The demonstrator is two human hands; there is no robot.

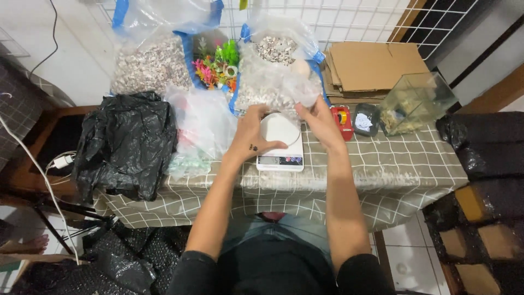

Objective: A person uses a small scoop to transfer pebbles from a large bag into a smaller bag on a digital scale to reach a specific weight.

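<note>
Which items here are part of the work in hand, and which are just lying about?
In hand:
left hand on the white kitchen scale
right hand holding the clear bag of gravel

Lying about:
black plastic bag
second gravel bag
coloured plastic plants
flattened cardboard
small glass tank
red tape measure

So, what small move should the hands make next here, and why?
Probably settle the white bowl flat on the kitchen scale: both the left hand and the right hand grip its rim, and the clear bag of gravel sits right behind it.
</note>
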